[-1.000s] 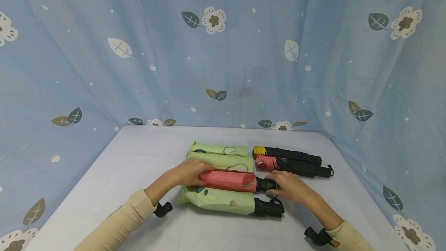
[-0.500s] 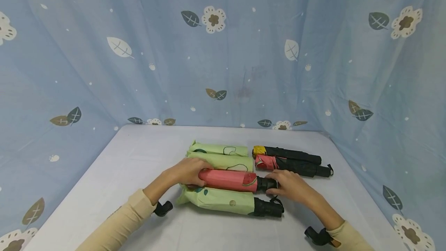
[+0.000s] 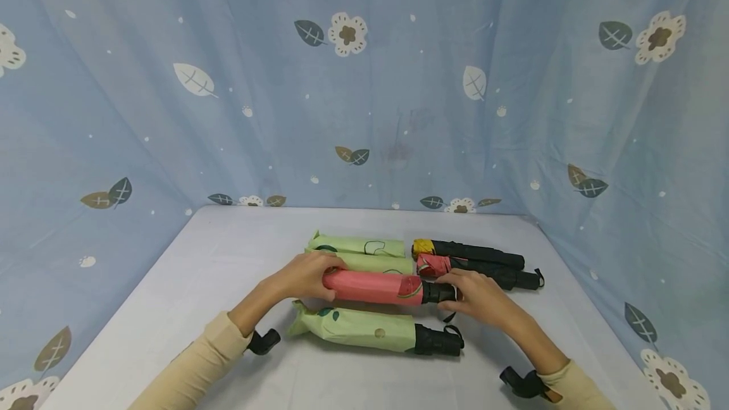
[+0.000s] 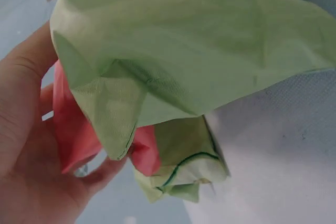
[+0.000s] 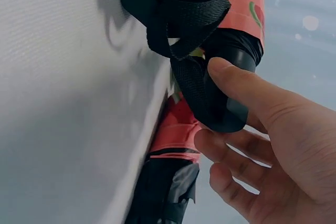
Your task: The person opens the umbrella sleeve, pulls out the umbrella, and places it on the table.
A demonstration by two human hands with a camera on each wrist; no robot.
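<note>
Blue cloth (image 3: 364,100): hung behind & at both sides; leaf/flower print.
Table (image 3: 228,252): wht; carries umbrellas.
Sleeves (image 3: 190,366): beige, one per arm.
Near green umbrella (image 3: 364,329): folded, on table, frontmost; blk handle (image 3: 438,340) to R.
Red umbrella (image 3: 370,287): folded, crosswise, betw. near green umbrella & mid green umbrella (image 3: 370,262); supported by hands at both ends. Contact w/ table: can't confirm.
Red/blk umbrella (image 3: 478,271): folded, on table, back R; loop (image 3: 540,278) at R end.
Yel/blk umbrella (image 3: 473,251): just behind red/blk umbrella, approx. parallel.
Mid green umbrella: behind red umbrella, partly hidden by it in head view.
Rear green umbrella (image 3: 355,244): backmost of green units, alongside mid green umbrella.
L hand (image 3: 307,276): grip holding L end of red umbrella; thumb near side, fingers far side.
R hand (image 3: 475,296): grip narrow, thumb & fingers on red umbrella's dark handle (image 3: 437,292).
Blk strap (image 5: 202,98): hangs at dark handle, by R hand's fingertips.
</note>
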